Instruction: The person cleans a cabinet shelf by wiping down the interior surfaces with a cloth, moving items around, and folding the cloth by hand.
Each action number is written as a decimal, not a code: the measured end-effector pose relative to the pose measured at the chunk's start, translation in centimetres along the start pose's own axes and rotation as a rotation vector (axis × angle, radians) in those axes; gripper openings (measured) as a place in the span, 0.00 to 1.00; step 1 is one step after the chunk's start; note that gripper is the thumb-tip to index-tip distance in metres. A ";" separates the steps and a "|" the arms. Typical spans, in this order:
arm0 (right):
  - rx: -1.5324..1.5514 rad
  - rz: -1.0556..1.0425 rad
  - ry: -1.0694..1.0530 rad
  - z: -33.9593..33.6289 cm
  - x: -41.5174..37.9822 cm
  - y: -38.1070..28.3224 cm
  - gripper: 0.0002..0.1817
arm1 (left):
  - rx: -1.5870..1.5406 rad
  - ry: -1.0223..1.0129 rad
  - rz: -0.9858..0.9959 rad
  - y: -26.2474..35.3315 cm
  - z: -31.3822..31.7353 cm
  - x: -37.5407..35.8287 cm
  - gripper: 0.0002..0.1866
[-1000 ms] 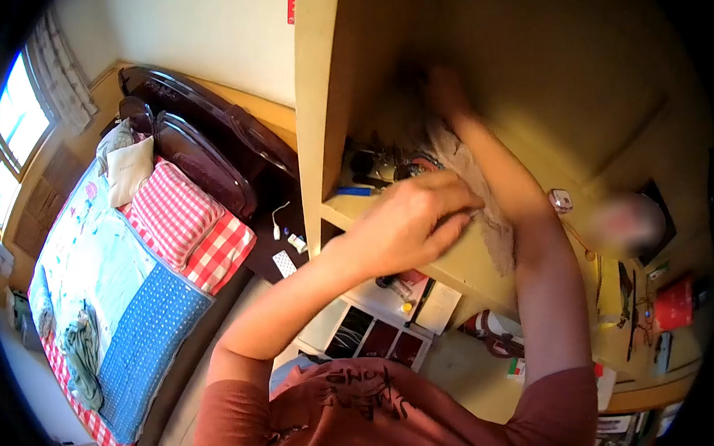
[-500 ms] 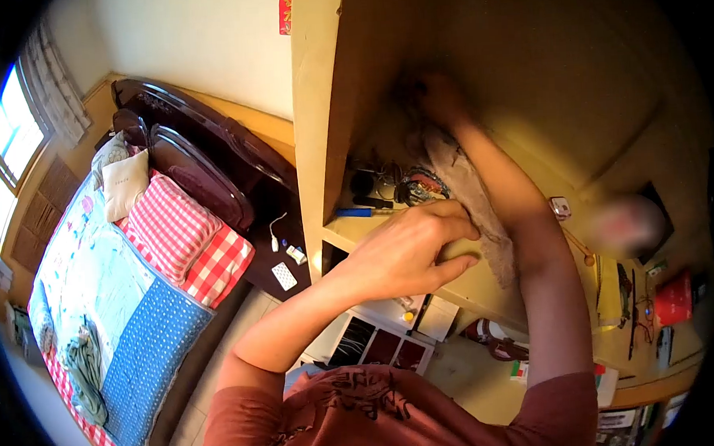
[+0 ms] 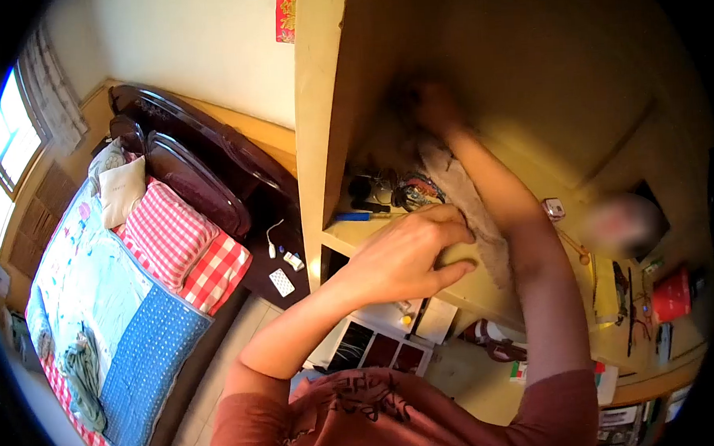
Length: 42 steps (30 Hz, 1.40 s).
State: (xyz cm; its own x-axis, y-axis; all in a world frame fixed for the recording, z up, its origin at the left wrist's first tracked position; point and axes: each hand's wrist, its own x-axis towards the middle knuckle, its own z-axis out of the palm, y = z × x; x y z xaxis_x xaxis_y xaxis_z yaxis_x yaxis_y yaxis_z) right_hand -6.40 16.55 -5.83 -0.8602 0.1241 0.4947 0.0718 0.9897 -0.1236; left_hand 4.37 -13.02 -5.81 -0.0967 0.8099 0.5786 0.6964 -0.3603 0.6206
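My right hand (image 3: 435,106) reaches deep into the shadowed back corner of the wooden shelf (image 3: 443,279), its fingers dark and blurred. A grey-brown cloth (image 3: 471,198) trails from it along the inner side of my forearm. Closer to me, my left hand (image 3: 410,252) hovers over the shelf's front edge, thumb apart from loosely bent fingers, nothing in it. Those fingertips overlap the cloth's edge in this view. Just beyond, a blue-handled tool (image 3: 357,217), a black item (image 3: 366,206) and a tangle of cords and small things (image 3: 415,192) lie on the shelf.
An upright panel (image 3: 320,105) bounds the shelf at left. To the right lie a small white-and-red box (image 3: 554,208), a wooden stick (image 3: 577,249) and a red container (image 3: 671,294). Below is an open compartmented drawer (image 3: 378,351). A bed (image 3: 108,266) stands far left.
The whole view has shifted slightly. My right hand has moved a little within the corner, while my left hand keeps about the same pose over the shelf edge.
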 end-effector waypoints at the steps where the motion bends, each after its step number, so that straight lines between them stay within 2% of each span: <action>1: -0.007 -0.005 0.004 0.1 0.3 -0.1 0.17 | 0.002 0.005 0.007 0.1 0.0 0.0 0.18; 4: -0.178 -0.009 -0.019 0.3 1.4 -1.0 0.19 | -0.005 -0.006 -0.019 0.3 0.0 0.0 0.18; 7: -0.156 -0.030 0.019 2.0 1.7 -0.4 0.17 | 0.020 0.014 0.031 -0.1 0.2 0.1 0.18; 10: -0.029 -0.118 0.019 2.6 1.7 2.0 0.15 | 0.003 -0.021 -0.024 0.1 0.1 0.3 0.20; 12: 0.295 -0.221 -0.221 -1.1 1.4 1.0 0.15 | -0.002 -0.017 -0.006 0.0 0.0 0.2 0.19; 13: 0.293 -0.219 -0.209 -3.0 1.1 0.0 0.15 | -0.018 -0.018 0.018 -0.1 0.0 0.2 0.19; 15: 0.287 -0.068 -0.521 -6.0 0.1 -1.2 0.16 | -0.030 -0.030 0.018 0.0 -0.3 0.4 0.18; 16: 0.290 -0.053 -0.508 -6.4 0.1 -0.3 0.16 | -0.043 -0.043 0.008 0.0 -0.3 0.3 0.18; 18: 0.407 0.196 -0.527 -6.9 1.4 1.8 0.17 | -0.040 -0.044 0.034 -0.3 -0.2 0.4 0.18; 19: 0.411 0.203 -0.516 -6.7 1.2 2.5 0.17 | -0.042 -0.031 0.050 -0.4 -0.2 0.4 0.18; 21: 0.240 0.177 -0.315 -7.0 0.5 3.2 0.18 | -0.033 -0.043 0.057 -0.3 -0.1 0.4 0.18; 23: 0.169 0.122 -0.316 -7.3 0.1 4.0 0.17 | -0.053 -0.073 -0.060 0.3 -0.3 0.3 0.17; 25: 0.103 0.069 -0.316 -8.0 -0.2 4.9 0.17 | -0.030 -0.103 -0.047 0.4 -0.4 0.4 0.18; 28: -0.146 0.046 -0.457 -9.8 -1.0 6.1 0.19 | 0.016 -0.104 -0.067 0.7 -0.5 0.4 0.19; 30: 0.012 0.452 -0.515 -13.7 -2.7 2.7 0.21 | 0.025 -0.114 -0.074 0.8 -0.3 0.4 0.19; 33: -0.122 0.449 -0.560 -16.6 -6.6 -0.9 0.20 | 0.058 -0.119 -0.086 1.1 -0.2 0.5 0.19; 34: -0.266 0.284 -0.530 -15.3 -7.3 1.4 0.17 | 0.061 -0.112 -0.087 1.2 -0.1 0.5 0.19; 37: -0.298 0.295 -0.430 -16.1 -10.8 -0.6 0.14 | 0.114 -0.090 -0.034 1.1 0.1 0.5 0.19; 42: -0.244 0.286 -0.459 -15.1 -13.3 0.0 0.13 | 0.201 -0.026 0.109 1.1 0.3 -0.2 0.17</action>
State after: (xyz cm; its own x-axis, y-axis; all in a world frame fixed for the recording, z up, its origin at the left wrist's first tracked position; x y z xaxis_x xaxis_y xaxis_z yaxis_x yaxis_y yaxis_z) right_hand 12.68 15.92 0.53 -0.9160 0.3990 0.0413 0.4004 0.9158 0.0316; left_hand 5.39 -13.48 -5.41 0.0035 0.7841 0.6206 0.8294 -0.3490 0.4363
